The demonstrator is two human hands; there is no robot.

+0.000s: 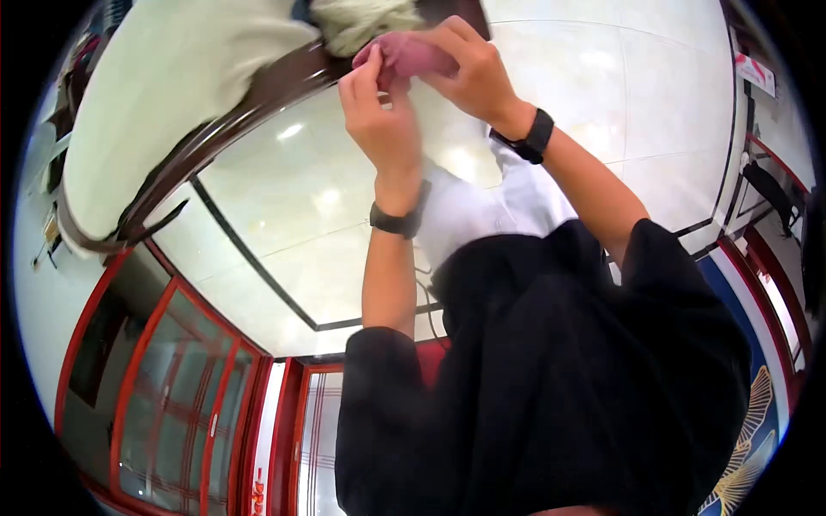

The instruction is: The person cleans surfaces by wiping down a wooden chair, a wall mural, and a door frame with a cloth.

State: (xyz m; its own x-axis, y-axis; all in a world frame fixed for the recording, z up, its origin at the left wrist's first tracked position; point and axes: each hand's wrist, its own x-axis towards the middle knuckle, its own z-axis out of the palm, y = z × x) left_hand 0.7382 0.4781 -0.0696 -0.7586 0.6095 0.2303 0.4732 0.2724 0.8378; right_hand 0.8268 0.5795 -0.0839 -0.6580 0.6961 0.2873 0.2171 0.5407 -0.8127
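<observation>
A bundled piece of pink cloth (pixel 422 57) is held up between both hands near the top of the view; its exact kind cannot be made out. My left hand (pixel 374 107) pinches its left end with fingertips and thumb. From the right, my right hand (pixel 473 69) grips the other end. Just behind the pink cloth lies a cream, textured cloth (pixel 361 19) near the dark wooden edge (pixel 288 77). Black bands circle both wrists.
A large off-white cloth (pixel 163 103) covers the surface at upper left, bordered by the dark wood. Shiny pale floor tiles (pixel 284 258) with dark lines lie below. Red-framed glass doors (pixel 172 396) stand at lower left. A thin cable (pixel 428 301) hangs near my lap.
</observation>
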